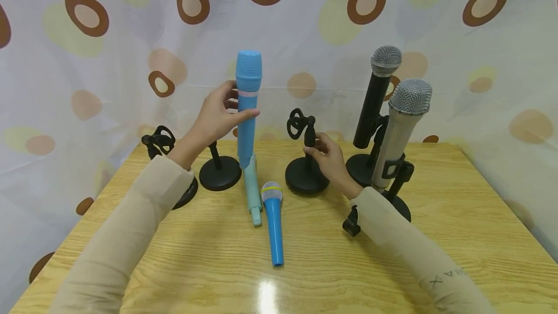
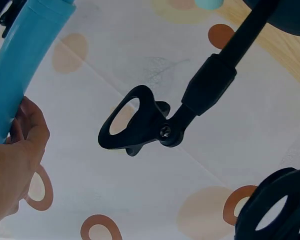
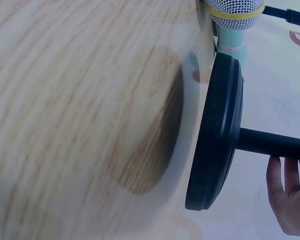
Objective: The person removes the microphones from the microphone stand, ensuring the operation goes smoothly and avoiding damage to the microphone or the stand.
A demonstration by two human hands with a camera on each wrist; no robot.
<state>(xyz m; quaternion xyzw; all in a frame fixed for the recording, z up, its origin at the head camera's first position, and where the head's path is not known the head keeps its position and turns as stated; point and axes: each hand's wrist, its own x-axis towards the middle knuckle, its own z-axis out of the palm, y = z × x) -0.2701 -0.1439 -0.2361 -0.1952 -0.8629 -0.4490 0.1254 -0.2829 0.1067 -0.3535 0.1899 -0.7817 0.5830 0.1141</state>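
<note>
My left hand (image 1: 221, 113) grips a light blue microphone (image 1: 249, 74) around its body, thumb across the front. It is held nearly upright, head up; the left wrist view shows part of its body (image 2: 27, 60). With its fingers on the pole, my right hand (image 1: 329, 159) holds a black microphone stand (image 1: 310, 134). An open clip (image 1: 298, 123) tops that stand. The right wrist view shows its round base (image 3: 215, 135) near the table; I cannot tell whether they touch. Between the hands lie a mint green microphone (image 1: 252, 188) and a blue microphone with a silver head (image 1: 273, 217).
On the right, a black microphone (image 1: 370, 105) and a silver microphone (image 1: 398, 134) sit tilted in stands. Two more black stands are at the left, one with its base (image 1: 220, 173) showing, the other's clip (image 1: 159, 140) partly behind my left arm. A patterned cloth (image 1: 279, 28) hangs behind the wooden table (image 1: 209, 265).
</note>
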